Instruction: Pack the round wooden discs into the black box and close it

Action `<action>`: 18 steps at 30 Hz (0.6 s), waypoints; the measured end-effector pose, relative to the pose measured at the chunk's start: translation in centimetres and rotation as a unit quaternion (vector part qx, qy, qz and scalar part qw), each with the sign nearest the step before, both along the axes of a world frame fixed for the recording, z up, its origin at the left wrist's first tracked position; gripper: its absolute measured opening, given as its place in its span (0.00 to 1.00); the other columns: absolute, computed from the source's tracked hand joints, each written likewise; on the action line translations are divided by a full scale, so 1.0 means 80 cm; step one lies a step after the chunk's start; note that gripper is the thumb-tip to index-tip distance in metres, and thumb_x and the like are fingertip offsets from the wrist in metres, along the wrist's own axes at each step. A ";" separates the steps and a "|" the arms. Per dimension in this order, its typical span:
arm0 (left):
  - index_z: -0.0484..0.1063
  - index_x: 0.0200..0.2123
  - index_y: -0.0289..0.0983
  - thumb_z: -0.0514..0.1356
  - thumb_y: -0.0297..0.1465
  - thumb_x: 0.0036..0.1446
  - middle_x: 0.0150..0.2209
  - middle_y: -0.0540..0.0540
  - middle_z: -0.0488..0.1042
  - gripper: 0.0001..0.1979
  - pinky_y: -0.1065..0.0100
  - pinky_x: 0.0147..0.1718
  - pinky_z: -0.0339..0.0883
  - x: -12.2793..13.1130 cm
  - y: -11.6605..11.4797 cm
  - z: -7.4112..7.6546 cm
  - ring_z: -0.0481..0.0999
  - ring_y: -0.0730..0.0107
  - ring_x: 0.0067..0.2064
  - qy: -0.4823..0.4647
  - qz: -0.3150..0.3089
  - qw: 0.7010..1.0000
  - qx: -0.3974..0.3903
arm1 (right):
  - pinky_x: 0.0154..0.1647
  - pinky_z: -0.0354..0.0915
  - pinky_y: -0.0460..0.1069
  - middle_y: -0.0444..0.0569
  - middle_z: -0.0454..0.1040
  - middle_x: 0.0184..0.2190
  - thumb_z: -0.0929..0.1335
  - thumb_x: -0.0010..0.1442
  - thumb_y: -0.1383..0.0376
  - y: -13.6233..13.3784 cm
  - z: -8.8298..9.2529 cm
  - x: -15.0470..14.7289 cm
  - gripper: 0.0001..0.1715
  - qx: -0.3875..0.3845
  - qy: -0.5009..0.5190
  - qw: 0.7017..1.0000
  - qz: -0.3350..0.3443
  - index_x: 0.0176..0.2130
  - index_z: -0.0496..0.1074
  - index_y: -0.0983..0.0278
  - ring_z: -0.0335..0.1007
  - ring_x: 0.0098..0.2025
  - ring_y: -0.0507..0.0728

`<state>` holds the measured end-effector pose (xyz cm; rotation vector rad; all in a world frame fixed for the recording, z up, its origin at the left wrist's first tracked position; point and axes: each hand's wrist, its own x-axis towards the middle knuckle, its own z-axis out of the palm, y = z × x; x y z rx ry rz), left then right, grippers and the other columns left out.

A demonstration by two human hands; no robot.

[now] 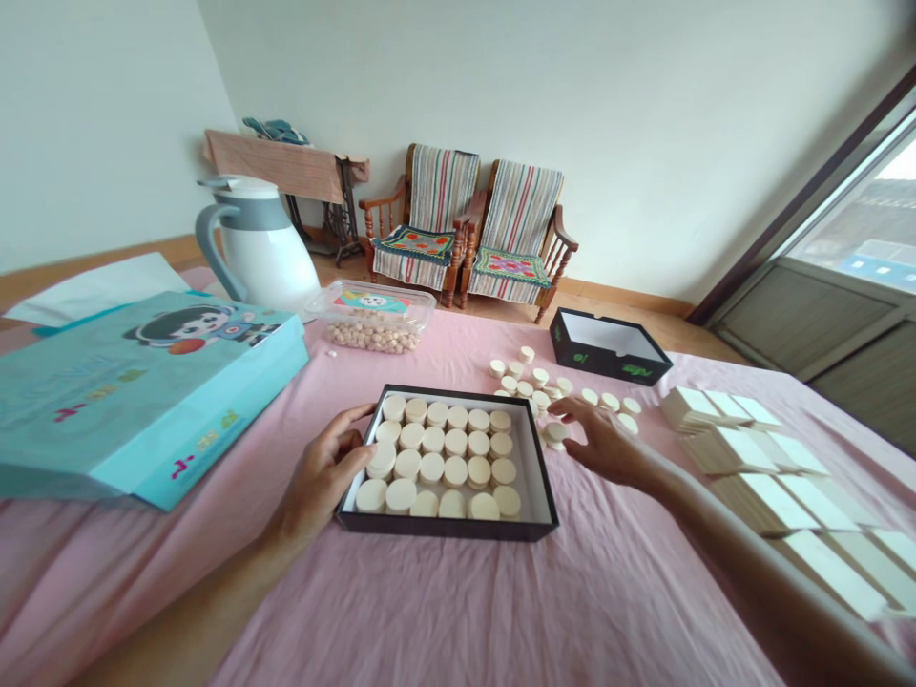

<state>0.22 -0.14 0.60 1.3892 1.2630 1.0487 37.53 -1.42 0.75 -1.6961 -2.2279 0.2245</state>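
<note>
Head view: the left hand (325, 472) is half curled at the left wall of an open black box (447, 527), thumb reaching over the rim by the end discs; the undersides of its fingers are hidden, so how firmly it grips cannot be told. The right hand (597, 439) is partly open beyond the box's other side, thumb and forefinger parted near a loose disc (556, 434); no hold shows, and contact is hard to make out. Between the hands, pale discs (431, 468) fill the box in four rows, their stacked depth mostly concealed. Just beyond the right hand, more loose discs (525, 389) overlap, some behind its fingers, and past them sits a second black box (612, 348) with lettering too small to read. Right of that hand, rectangular stacks (759, 506) run off the frame. Left of the left hand, a teal carton (215, 420) is cut off; beyond it stand a jug (261, 253) and a clear tub (372, 320), all on the pink-covered counter (401, 611).
</note>
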 end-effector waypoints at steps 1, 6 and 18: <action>0.64 0.54 0.36 0.60 0.37 0.47 0.26 0.51 0.72 0.30 0.73 0.20 0.58 0.000 0.000 0.000 0.71 0.69 0.24 -0.001 0.001 1.000 -0.001 | 0.45 0.63 0.55 0.53 0.72 0.45 0.64 0.50 0.71 -0.001 -0.002 -0.002 0.24 -0.002 -0.009 1.000 -0.008 0.48 0.65 0.62 0.69 0.45 0.60; 0.64 0.54 0.36 0.59 0.36 0.47 0.25 0.52 0.70 0.30 0.72 0.21 0.60 0.000 -0.001 0.002 0.71 0.68 0.25 0.001 -0.002 1.000 -0.002 | 0.45 0.62 0.56 0.56 0.71 0.45 0.66 0.53 0.66 -0.003 -0.013 -0.013 0.23 -0.002 -0.038 0.999 -0.033 0.49 0.62 0.64 0.68 0.45 0.62; 0.62 0.55 0.36 0.58 0.37 0.51 0.27 0.51 0.70 0.28 0.73 0.23 0.59 -0.003 0.000 -0.006 0.71 0.69 0.27 0.015 -0.016 1.000 0.008 | 0.37 0.61 0.50 0.53 0.72 0.37 0.64 0.53 0.69 -0.008 -0.006 -0.027 0.15 0.023 -0.037 0.998 -0.042 0.42 0.65 0.65 0.68 0.38 0.58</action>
